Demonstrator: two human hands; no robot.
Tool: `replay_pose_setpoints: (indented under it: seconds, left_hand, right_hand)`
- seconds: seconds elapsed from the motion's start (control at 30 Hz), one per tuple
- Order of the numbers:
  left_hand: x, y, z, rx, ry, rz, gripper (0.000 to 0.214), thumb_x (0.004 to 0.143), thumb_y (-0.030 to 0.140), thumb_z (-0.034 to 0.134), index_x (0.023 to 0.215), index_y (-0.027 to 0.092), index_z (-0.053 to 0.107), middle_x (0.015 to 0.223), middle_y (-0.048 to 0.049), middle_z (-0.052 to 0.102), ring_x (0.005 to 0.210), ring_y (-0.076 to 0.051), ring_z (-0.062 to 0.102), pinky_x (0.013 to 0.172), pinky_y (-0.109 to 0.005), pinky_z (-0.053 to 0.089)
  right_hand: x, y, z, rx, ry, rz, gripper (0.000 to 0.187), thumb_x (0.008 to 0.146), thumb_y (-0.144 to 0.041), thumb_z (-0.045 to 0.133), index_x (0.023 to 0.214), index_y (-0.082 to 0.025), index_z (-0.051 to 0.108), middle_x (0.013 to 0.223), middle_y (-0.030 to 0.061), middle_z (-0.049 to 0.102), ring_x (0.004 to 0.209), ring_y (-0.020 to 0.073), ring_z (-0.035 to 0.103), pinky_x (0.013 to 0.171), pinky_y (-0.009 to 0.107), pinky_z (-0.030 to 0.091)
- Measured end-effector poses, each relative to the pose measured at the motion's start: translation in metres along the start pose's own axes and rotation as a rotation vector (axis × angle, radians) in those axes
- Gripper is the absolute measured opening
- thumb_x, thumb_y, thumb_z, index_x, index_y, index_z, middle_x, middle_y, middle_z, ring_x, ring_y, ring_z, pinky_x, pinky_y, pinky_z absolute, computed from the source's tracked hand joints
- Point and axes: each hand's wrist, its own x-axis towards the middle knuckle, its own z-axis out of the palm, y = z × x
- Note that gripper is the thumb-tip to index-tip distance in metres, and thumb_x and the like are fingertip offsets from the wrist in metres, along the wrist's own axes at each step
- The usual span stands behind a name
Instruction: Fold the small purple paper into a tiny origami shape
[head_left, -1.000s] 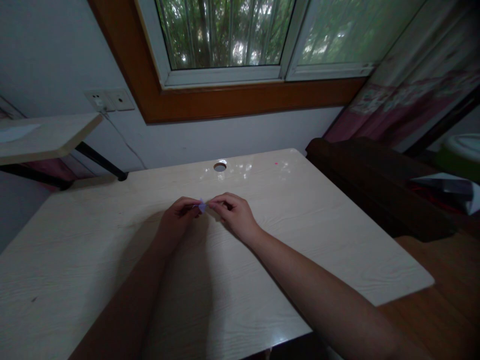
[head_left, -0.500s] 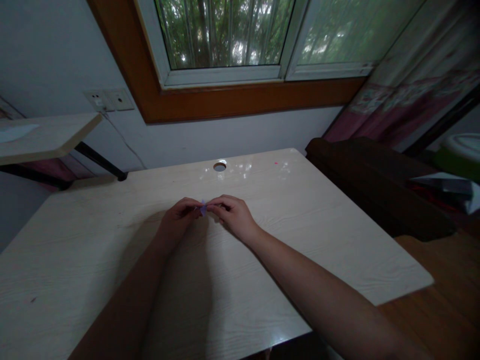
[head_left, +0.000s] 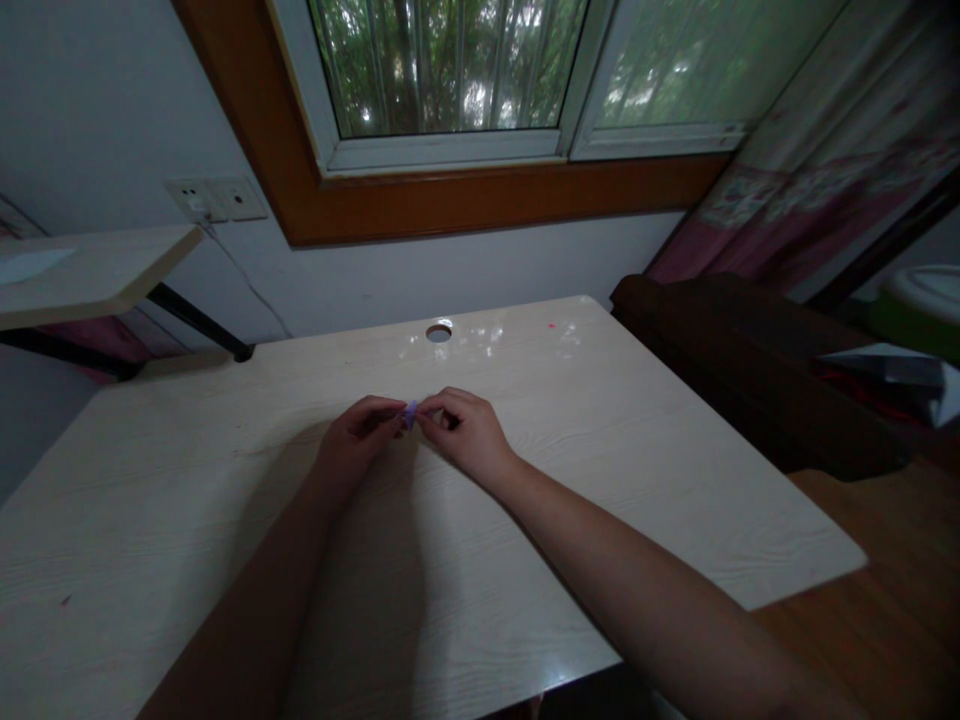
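Note:
Over the middle of a pale wooden desk (head_left: pixel 600 480), my left hand (head_left: pixel 358 438) and my right hand (head_left: pixel 466 432) meet fingertip to fingertip. Between them sits a tiny purple piece (head_left: pixel 409 413), perhaps folded paper, and both hands pinch it with curled fingers. Most of the piece is hidden by the fingers. Both forearms reach in from the lower edge of the view.
A round cable hole (head_left: pixel 439 332) lies near the desk's far edge, below a window (head_left: pixel 450 70). A small shelf (head_left: pixel 90 270) juts out at the left, with wall sockets (head_left: pixel 217 198) beside it. Dark wooden furniture (head_left: pixel 750 360) and a curtain (head_left: pixel 825 170) stand at the right.
The hands stay in nearly the same spot; the fingers have drawn slightly closer around the purple piece, so less of it shows.

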Motion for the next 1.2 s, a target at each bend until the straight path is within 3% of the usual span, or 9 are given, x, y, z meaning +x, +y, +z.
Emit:
replay_pose_setpoints:
  seconds: [0.3, 0.8, 1.03, 1.2]
  left_hand:
    - [0.001, 0.000, 0.003, 0.107, 0.017, 0.072, 0.016, 0.081, 0.034, 0.072, 0.088, 0.019, 0.070, 0.085, -0.0040, 0.068, 0.078, -0.017, 0.066, 0.075, -0.030, 0.054]
    - [0.002, -0.005, 0.000, 0.196, -0.004, 0.079, 0.014, 0.082, 0.034, 0.071, 0.088, 0.021, 0.072, 0.086, -0.0037, 0.069, 0.082, -0.018, 0.066, 0.077, -0.030, 0.053]
    - [-0.001, 0.005, 0.004, -0.017, 0.064, -0.043, 0.028, 0.080, 0.035, 0.071, 0.102, 0.017, 0.068, 0.090, -0.0061, 0.073, 0.079, -0.018, 0.069, 0.078, -0.033, 0.056]
    - [0.002, 0.004, 0.004, 0.044, 0.012, -0.121, 0.027, 0.076, 0.038, 0.074, 0.093, 0.017, 0.072, 0.087, -0.0062, 0.075, 0.081, -0.020, 0.070, 0.081, -0.034, 0.056]
  right_hand:
    - [-0.002, 0.000, 0.002, -0.058, -0.041, 0.005, 0.011, 0.086, -0.022, 0.063, 0.094, -0.023, 0.072, 0.083, 0.0024, 0.066, 0.067, 0.0124, 0.057, 0.065, 0.025, 0.044]
    - [-0.002, 0.002, 0.004, -0.090, -0.081, 0.009, 0.011, 0.084, -0.020, 0.065, 0.093, -0.023, 0.072, 0.082, 0.0018, 0.066, 0.070, 0.0132, 0.058, 0.067, 0.025, 0.043]
    - [0.000, 0.003, 0.005, 0.015, -0.010, 0.058, 0.008, 0.084, -0.023, 0.067, 0.089, -0.021, 0.073, 0.079, 0.0015, 0.066, 0.065, 0.0117, 0.055, 0.063, 0.024, 0.042]
    - [0.001, 0.005, 0.003, 0.086, 0.039, 0.095, 0.011, 0.085, -0.027, 0.068, 0.089, -0.019, 0.075, 0.076, 0.0015, 0.066, 0.063, 0.0109, 0.054, 0.062, 0.023, 0.042]
